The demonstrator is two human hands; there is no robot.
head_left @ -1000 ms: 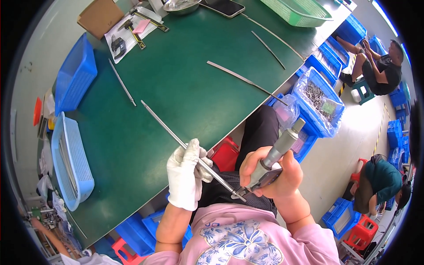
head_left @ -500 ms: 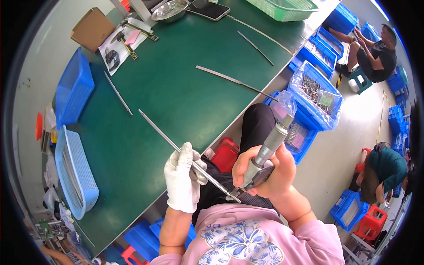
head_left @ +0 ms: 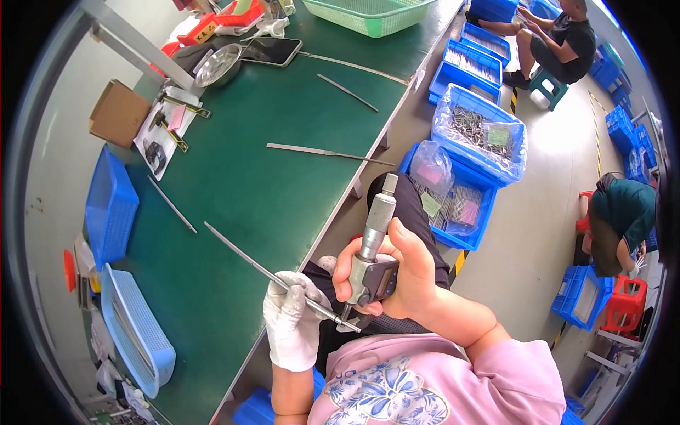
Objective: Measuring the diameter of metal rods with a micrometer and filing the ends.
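My left hand (head_left: 292, 322), in a white glove, is closed around a long, thin metal rod (head_left: 244, 251). The rod slants from over the green table down toward my body. In my bare right hand (head_left: 412, 276) is a micrometer (head_left: 377, 221) with a grey knurled barrel and a small dark display, its barrel pointing up and away from me. The micrometer's measuring end is at the rod's near end, just beyond my gloved fingers. Whether its jaws touch the rod is too small to tell.
On the green table (head_left: 234, 184) lie another thin rod (head_left: 172, 204), a flat metal strip (head_left: 304, 149), a phone (head_left: 273, 51) and a metal bowl (head_left: 218, 65). A light-blue basket (head_left: 159, 347) stands left. Blue crates (head_left: 489, 205) line the right side; two people sit or bend beyond them.
My right hand has brought the micrometer left and turned it more upright, its measuring end now at the rod. The whole view has shifted, with the table's contents lower and further left.
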